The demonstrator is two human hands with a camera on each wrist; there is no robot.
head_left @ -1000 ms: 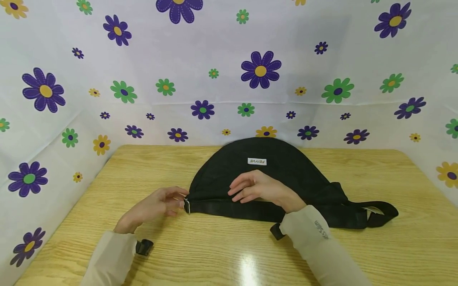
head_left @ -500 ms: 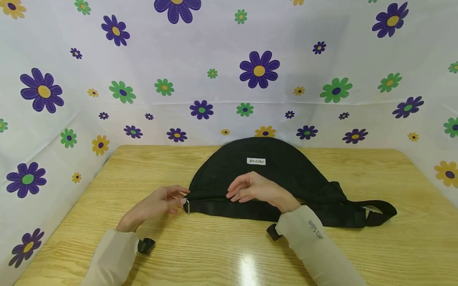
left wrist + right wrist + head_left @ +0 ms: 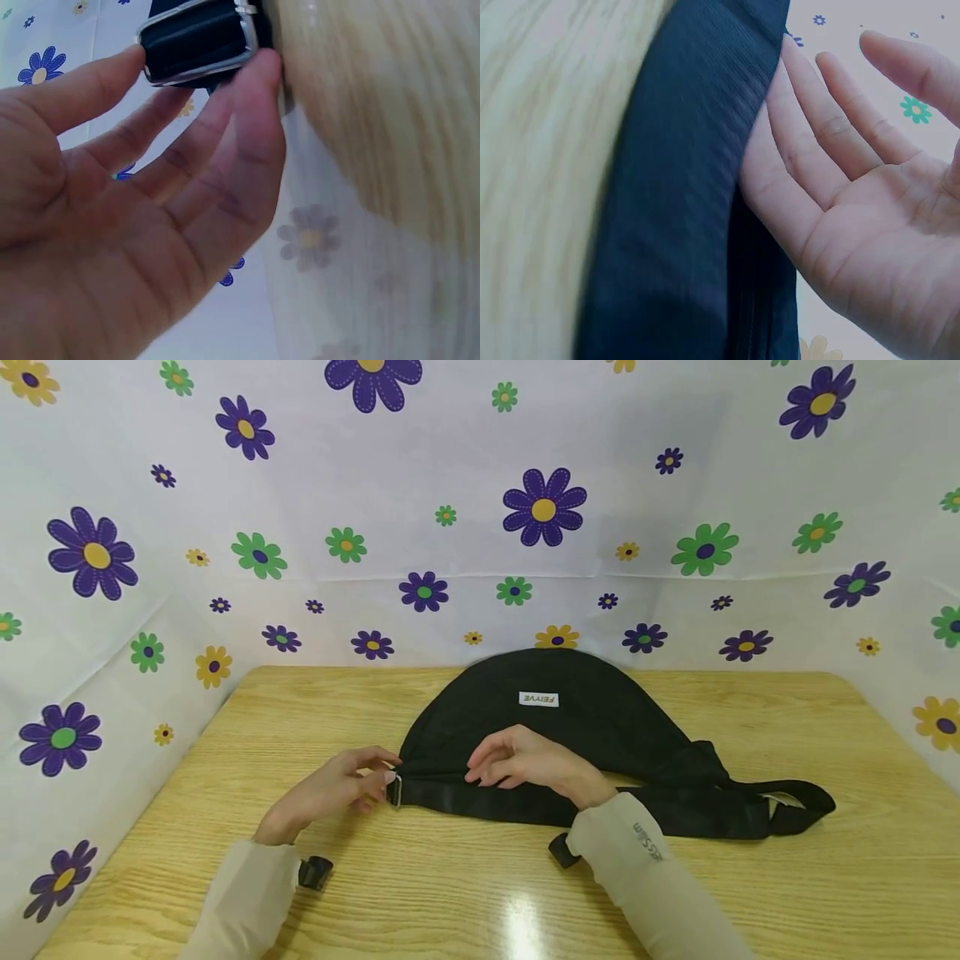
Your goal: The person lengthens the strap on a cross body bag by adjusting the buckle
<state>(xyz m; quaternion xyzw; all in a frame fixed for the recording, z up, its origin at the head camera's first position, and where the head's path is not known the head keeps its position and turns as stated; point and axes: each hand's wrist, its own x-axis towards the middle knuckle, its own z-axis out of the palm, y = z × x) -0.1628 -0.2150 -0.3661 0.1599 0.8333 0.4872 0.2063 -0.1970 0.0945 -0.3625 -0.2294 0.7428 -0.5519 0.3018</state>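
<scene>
A pale cloth backdrop (image 3: pixel 465 468) printed with purple, green and yellow flowers hangs behind the far edge and wraps round the left and right sides. In front of it spreads a wood-grain table (image 3: pixel 315 710), pale yellow, its far corners rounded; a bright glare (image 3: pixel 521 927) lies near the middle of its near part.

The black half-moon bag (image 3: pixel 600 718) lies flat at the far middle of the table, curved edge toward the backdrop, its white label (image 3: pixel 538 699) upside down. A wide black strap (image 3: pixel 465 800) runs along its near side, ending in a loop (image 3: pixel 813 802) on the right.

At the strap's left end, the left hand (image 3: pixel 326 793) pinches the metal buckle (image 3: pixel 248 30) between thumb and fingers. The right hand (image 3: pixel 536 762) grasps nothing; its loose fingers touch the strap's far edge, thumb apart.
</scene>
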